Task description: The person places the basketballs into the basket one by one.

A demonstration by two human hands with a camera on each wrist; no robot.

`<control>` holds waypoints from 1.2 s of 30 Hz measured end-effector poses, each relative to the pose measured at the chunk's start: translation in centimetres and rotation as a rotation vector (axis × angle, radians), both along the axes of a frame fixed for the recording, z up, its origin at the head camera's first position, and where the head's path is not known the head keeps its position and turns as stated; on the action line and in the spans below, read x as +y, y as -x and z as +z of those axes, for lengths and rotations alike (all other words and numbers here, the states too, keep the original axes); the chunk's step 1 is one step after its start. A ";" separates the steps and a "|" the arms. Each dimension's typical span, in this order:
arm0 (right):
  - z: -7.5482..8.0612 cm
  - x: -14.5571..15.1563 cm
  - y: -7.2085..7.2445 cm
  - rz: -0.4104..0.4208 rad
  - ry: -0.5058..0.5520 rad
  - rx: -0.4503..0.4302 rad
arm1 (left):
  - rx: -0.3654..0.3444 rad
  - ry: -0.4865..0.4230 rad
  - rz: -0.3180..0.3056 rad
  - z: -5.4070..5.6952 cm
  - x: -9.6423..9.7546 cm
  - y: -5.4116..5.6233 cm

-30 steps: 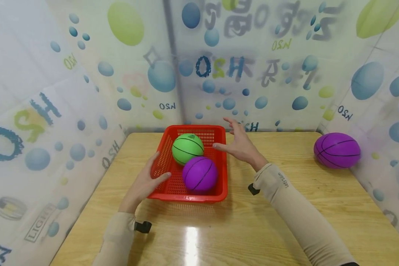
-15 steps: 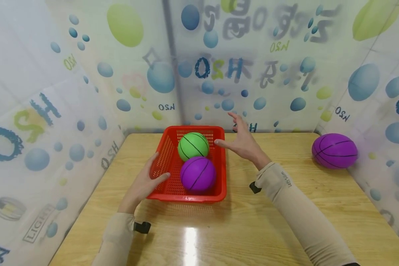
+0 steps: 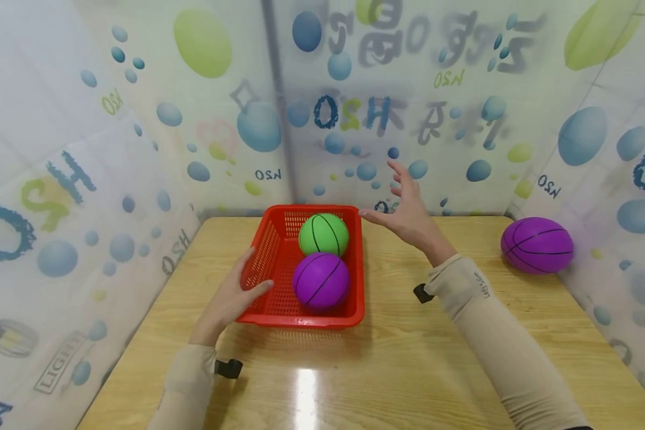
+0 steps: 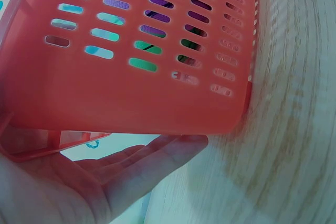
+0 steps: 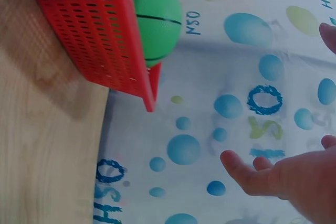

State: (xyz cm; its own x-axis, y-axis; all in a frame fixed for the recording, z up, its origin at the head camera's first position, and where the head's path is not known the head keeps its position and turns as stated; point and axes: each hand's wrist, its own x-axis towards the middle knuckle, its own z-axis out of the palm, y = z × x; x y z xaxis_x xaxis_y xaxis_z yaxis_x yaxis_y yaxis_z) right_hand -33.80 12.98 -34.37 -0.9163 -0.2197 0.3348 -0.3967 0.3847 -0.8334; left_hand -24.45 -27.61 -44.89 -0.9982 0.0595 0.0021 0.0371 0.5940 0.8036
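Observation:
A red plastic basket [image 3: 301, 321] stands on the table and holds a green ball [image 3: 324, 236] at the back right and a purple ball [image 3: 321, 282] in front of it. My left hand [image 3: 231, 298] holds the basket's left side, thumb over the rim and fingers along the outer wall. In the left wrist view, those fingers [image 4: 157, 161] lie fairly straight beside the red wall. My right hand [image 3: 411, 218] hovers beside the basket's back right corner, fingers spread and holding nothing. The right wrist view shows it apart from the basket.
Another purple ball [image 3: 537, 245], looking oval here, sits at the table's far right edge. The wooden table [image 3: 398, 358] is bounded by printed curtains [image 3: 435, 137] at the back and sides.
The green ball has rolled to the right inside the basket, and the purple ball beside it shifted slightly left. My right hand has lifted up and right, off the basket. The left hand stays put.

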 end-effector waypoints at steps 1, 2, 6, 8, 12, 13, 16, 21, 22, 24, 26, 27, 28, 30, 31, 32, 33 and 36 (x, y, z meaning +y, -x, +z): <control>0.3 0.3 -0.1 -0.004 0.003 0.006 | -0.001 0.000 -0.001 0.0 0.0 0.0; 0.7 0.5 -0.1 -0.008 0.007 0.011 | -0.002 0.000 -0.001 0.1 0.0 0.0; 2.1 1.7 -0.5 -0.032 0.028 0.017 | 0.004 0.004 -0.001 0.2 0.1 -0.1; 2.6 2.4 -0.6 -0.045 0.043 0.017 | 0.007 0.002 -0.003 0.2 0.1 -0.1; 3.2 3.6 -0.7 -0.073 0.063 0.023 | 0.005 -0.005 -0.003 0.1 0.1 -0.1; 3.2 3.9 -0.7 -0.080 0.066 0.023 | 0.003 -0.008 -0.002 0.1 0.0 -0.1; 3.4 4.8 -0.9 -0.107 0.057 0.027 | 0.002 -0.006 0.000 0.1 0.0 -0.1; 3.7 6.2 -1.1 -0.152 0.052 0.008 | -0.004 0.007 -0.002 0.1 0.1 -0.1; 3.9 6.5 -1.0 -0.160 0.054 0.005 | -0.007 0.009 -0.001 0.1 0.1 -0.1; 4.1 6.9 -1.0 -0.171 0.064 0.004 | -0.011 0.009 -0.001 0.0 0.1 -0.1; 4.3 7.3 -1.2 -0.179 0.069 0.008 | -0.015 0.007 0.000 0.0 0.0 -0.1; 4.5 7.5 -1.2 -0.180 0.072 0.013 | -0.016 0.006 0.000 0.0 0.0 -0.1; 4.6 7.7 -1.3 -0.185 0.072 0.015 | -0.017 0.006 0.001 0.0 0.0 -0.1; 4.8 8.1 -1.4 -0.194 0.072 0.011 | -0.018 0.007 0.002 0.0 0.0 -0.1; 4.9 8.3 -1.5 -0.199 0.073 0.008 | -0.019 0.008 0.002 0.0 0.0 -0.1; 5.0 8.6 -1.5 -0.204 0.074 0.004 | -0.019 0.009 0.002 0.0 0.1 -0.1; 5.0 8.8 -1.5 -0.209 0.077 -0.001 | -0.018 0.010 0.001 0.0 0.1 -0.1; 5.1 9.7 -1.5 -0.232 0.083 -0.008 | -0.017 0.010 -0.002 0.1 0.1 -0.1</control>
State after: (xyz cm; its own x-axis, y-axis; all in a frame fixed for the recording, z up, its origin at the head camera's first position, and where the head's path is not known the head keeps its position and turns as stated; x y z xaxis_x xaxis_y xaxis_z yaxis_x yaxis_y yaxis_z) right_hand -32.34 22.69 -29.31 -0.9417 0.0247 0.3356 -0.2993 0.3945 -0.8688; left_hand -24.35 -27.53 -44.78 -0.9980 0.0612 -0.0150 0.0249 0.6017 0.7984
